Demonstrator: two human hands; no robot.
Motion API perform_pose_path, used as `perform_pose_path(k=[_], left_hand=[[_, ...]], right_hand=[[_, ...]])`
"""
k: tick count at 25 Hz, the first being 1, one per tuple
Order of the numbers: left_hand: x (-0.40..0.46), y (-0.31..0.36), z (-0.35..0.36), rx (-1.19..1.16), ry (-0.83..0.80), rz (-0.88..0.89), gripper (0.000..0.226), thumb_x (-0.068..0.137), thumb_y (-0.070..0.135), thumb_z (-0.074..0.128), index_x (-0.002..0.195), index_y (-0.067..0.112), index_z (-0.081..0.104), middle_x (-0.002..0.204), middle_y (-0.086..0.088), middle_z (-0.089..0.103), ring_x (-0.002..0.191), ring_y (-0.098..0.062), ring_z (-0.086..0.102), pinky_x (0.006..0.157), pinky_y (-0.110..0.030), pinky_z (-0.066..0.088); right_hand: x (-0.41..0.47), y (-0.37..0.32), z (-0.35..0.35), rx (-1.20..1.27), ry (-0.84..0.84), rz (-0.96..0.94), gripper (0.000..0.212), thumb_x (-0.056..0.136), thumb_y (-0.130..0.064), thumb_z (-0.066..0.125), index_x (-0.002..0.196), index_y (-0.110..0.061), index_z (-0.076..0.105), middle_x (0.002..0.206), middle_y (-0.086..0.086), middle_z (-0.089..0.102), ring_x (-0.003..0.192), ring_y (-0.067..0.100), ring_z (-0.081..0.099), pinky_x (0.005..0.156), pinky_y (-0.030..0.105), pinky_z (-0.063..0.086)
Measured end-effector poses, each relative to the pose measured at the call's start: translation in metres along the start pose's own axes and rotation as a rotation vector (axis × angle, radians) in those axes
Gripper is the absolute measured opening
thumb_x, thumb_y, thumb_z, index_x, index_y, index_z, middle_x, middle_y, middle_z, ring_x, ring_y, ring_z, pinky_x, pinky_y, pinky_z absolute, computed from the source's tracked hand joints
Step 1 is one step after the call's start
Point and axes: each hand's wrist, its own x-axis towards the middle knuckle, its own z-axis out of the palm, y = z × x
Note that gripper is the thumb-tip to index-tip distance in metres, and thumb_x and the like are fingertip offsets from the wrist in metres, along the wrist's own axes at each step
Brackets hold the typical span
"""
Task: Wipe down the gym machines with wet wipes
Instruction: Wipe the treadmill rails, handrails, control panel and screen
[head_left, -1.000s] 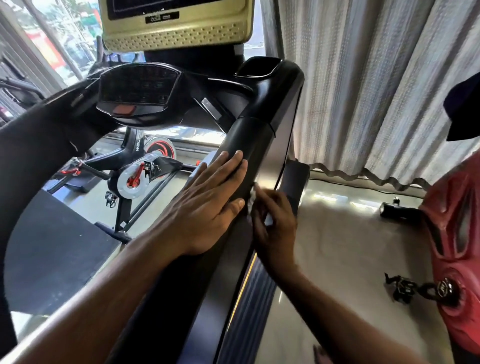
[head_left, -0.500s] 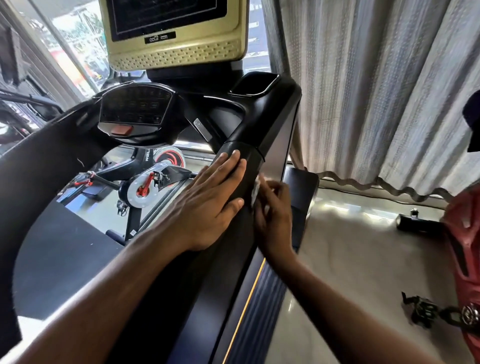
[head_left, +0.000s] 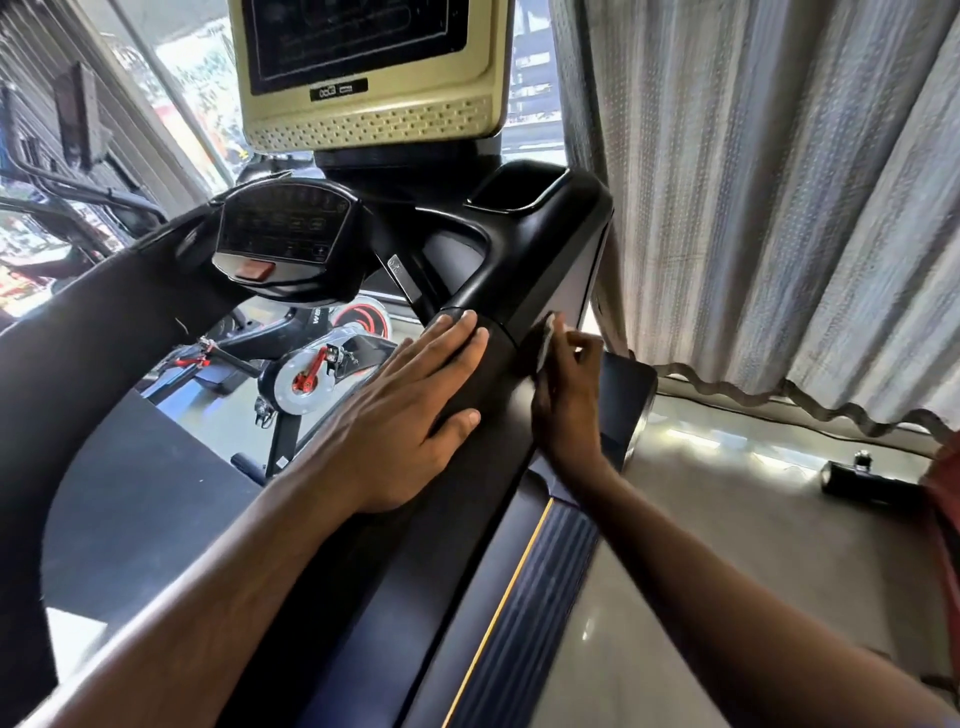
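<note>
A black treadmill fills the view, its right handrail running from the console down toward me. My left hand lies flat on top of the rail, fingers apart and holding nothing. My right hand presses a white wet wipe against the rail's outer right side; only the wipe's edge shows above the fingers. The dark control panel with a red button and a beige-framed screen sit ahead.
A grey curtain hangs close on the right above a shiny floor. A black object lies on that floor. A spin bike stands behind the treadmill. The treadmill's ribbed side step runs below my right arm.
My right hand has slid the wipe farther up the side of the rail toward the console. My left hand has kept its flat rest on the rail. The view has tilted upward.
</note>
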Motion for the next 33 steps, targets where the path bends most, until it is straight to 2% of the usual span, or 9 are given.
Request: perform_pose_path(k=[5,9,13,16,20,23,26,29,33], left_hand=[[0.0,-0.001,0.0,-0.003,-0.028,-0.01,0.072,0.103,0.045,0.043,0.165,0.031,0.011,0.171,0.02,-0.003,0.152,0.01,-0.013,0.119,-0.01,-0.012],[0.0,-0.002,0.001,-0.003,-0.015,-0.017,0.074,0.099,0.047,0.041,0.165,0.031,0.013,0.171,0.02,0.0,0.153,0.009,-0.011,0.119,-0.01,-0.011],[0.0,-0.002,0.002,-0.015,0.002,-0.02,0.073,0.099,0.046,0.044,0.165,0.03,0.016,0.171,0.021,0.002,0.153,0.008,-0.008,0.118,-0.008,-0.01],[0.001,-0.003,0.002,-0.007,-0.012,-0.027,0.073,0.099,0.048,0.042,0.165,0.033,0.013,0.17,0.023,-0.001,0.154,0.007,-0.008,0.12,-0.011,-0.006],[0.0,0.0,0.001,-0.007,-0.005,-0.04,0.072,0.1,0.046,0.043,0.165,0.032,0.014,0.17,0.022,0.001,0.153,0.008,-0.007,0.118,-0.007,-0.009],[-0.004,0.001,0.002,0.006,0.017,-0.081,0.072,0.104,0.047,0.047,0.165,0.034,0.012,0.17,0.024,-0.002,0.151,0.012,-0.009,0.118,-0.007,-0.008],[-0.011,0.002,0.0,-0.015,0.051,-0.193,0.077,0.1,0.06,0.047,0.164,0.042,0.007,0.164,0.036,-0.008,0.146,0.019,-0.008,0.117,-0.013,0.003],[-0.01,0.005,0.0,-0.041,0.046,-0.237,0.078,0.1,0.056,0.054,0.163,0.042,0.011,0.164,0.035,-0.003,0.143,0.019,0.0,0.115,-0.013,0.006],[-0.009,0.008,-0.005,-0.099,0.075,-0.253,0.077,0.099,0.053,0.057,0.163,0.041,0.016,0.166,0.031,0.006,0.143,0.017,0.006,0.12,-0.018,0.014]], right_hand=[[0.102,0.05,-0.013,-0.141,-0.024,0.009,0.063,0.089,0.005,0.036,0.151,-0.004,0.041,0.119,0.018,0.04,0.104,0.031,0.05,0.087,0.049,0.052],[0.094,0.054,-0.015,-0.15,-0.051,0.0,0.071,0.088,0.012,0.04,0.157,-0.005,0.032,0.122,0.019,0.039,0.103,0.03,0.05,0.086,0.045,0.052],[-0.045,0.045,-0.011,-0.01,-0.234,-0.048,0.073,0.092,0.006,0.048,0.16,-0.006,0.026,0.129,0.008,0.039,0.114,0.026,0.049,0.102,0.041,0.047],[-0.1,0.025,-0.012,0.055,-0.295,-0.1,0.065,0.097,-0.001,0.047,0.159,-0.01,0.03,0.137,0.005,0.041,0.121,0.02,0.049,0.1,0.035,0.051],[-0.027,0.041,-0.018,-0.011,-0.259,-0.165,0.062,0.099,-0.02,0.044,0.159,-0.015,0.033,0.136,0.012,0.045,0.12,0.029,0.051,0.1,0.044,0.049],[0.07,0.05,-0.019,-0.058,-0.081,-0.073,0.057,0.097,-0.014,0.041,0.154,-0.014,0.042,0.122,0.007,0.045,0.104,0.029,0.055,0.089,0.046,0.051],[0.121,0.05,-0.021,-0.044,-0.051,0.044,0.037,0.104,-0.01,0.042,0.139,-0.007,0.054,0.118,0.008,0.043,0.106,0.021,0.049,0.098,0.046,0.048],[0.09,0.043,-0.015,0.028,-0.031,0.141,0.038,0.103,-0.021,0.043,0.137,-0.009,0.057,0.119,0.008,0.047,0.107,0.023,0.052,0.098,0.052,0.049],[-0.003,-0.01,-0.025,0.095,-0.137,-0.03,0.047,0.097,-0.019,0.05,0.141,-0.009,0.058,0.111,0.0,0.052,0.099,0.021,0.057,0.086,0.049,0.053]])
